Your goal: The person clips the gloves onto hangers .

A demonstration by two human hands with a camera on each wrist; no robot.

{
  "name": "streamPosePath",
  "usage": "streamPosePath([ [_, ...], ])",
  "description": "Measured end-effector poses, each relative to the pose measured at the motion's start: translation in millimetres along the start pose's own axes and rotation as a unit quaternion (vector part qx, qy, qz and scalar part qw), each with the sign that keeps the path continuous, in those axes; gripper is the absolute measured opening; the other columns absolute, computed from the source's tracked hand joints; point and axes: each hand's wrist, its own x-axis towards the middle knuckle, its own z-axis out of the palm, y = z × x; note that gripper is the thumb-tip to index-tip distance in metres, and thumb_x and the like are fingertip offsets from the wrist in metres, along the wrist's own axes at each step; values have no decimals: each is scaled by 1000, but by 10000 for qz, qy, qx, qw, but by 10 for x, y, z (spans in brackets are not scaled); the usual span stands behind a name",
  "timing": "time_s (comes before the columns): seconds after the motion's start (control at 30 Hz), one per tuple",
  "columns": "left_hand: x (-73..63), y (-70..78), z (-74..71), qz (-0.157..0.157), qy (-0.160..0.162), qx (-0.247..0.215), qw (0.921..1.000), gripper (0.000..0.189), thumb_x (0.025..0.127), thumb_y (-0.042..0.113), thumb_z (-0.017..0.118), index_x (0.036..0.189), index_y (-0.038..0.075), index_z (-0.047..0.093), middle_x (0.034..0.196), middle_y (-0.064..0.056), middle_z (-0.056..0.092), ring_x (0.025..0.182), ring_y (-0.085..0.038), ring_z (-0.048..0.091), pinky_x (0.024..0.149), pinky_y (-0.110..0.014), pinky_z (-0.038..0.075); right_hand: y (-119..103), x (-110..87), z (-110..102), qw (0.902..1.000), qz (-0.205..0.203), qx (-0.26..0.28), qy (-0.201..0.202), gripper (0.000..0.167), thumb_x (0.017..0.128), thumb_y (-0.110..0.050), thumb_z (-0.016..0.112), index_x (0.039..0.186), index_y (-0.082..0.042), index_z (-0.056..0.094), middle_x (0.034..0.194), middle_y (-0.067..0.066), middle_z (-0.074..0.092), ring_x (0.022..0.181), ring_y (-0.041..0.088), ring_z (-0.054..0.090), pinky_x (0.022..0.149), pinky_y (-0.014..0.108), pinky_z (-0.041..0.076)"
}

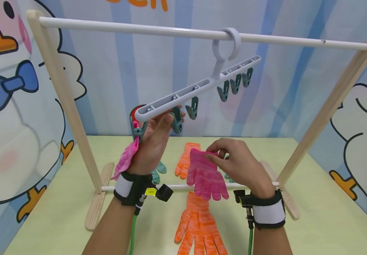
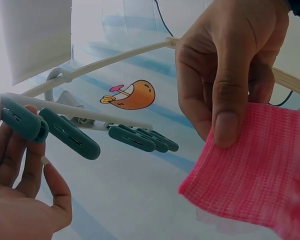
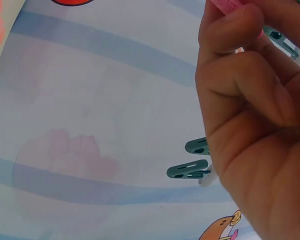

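A grey clip hanger (image 1: 183, 96) hangs tilted from the rack's white bar, its near end low on the left. My left hand (image 1: 150, 148) is at that end, pinching a dark green clip (image 1: 177, 121) between thumb and fingers. One pink glove (image 1: 126, 159) dangles from the endmost clip (image 1: 137, 130), beside the left wrist. My right hand (image 1: 239, 163) pinches a second pink glove (image 1: 205, 175) by its cuff, its fingers hanging down; in the left wrist view that cuff (image 2: 245, 170) is apart from the clips. Several other clips (image 1: 224, 91) along the hanger hold nothing.
The rack has wooden posts (image 1: 63, 102) at both sides and a low white crossbar (image 1: 174, 186). On the pale table (image 1: 59, 216) lie an orange glove (image 1: 199, 226) in front, another orange glove (image 1: 183, 163) behind, and partly hidden green gloves (image 1: 158, 170).
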Motion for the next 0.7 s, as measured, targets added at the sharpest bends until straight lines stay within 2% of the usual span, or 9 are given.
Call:
streamPosePath([
  [0.33,-3,-9,16,148,111,243,9995,58,79,58,78,124,26,59,111,11,72,110,-11,65,122,-55,30,-124,58,29,9988,-258,162,382,14,93,-17,75,106,-11,76,93,1,68,74,16,57,60,27,51],
  [0.57,7,-37,28,322,241,269,9988,63,77,58,79,122,19,57,109,8,72,108,-12,66,121,-54,32,-181,76,49,9964,-407,334,657,12,94,-17,74,106,-13,76,92,0,65,73,16,55,60,27,48],
  [0.7,3,-32,45,326,284,260,9987,64,77,58,80,121,19,55,107,7,72,113,-13,62,122,-54,31,-211,89,69,9952,-450,486,723,11,95,-16,74,105,-13,76,91,0,64,74,17,54,60,27,49],
])
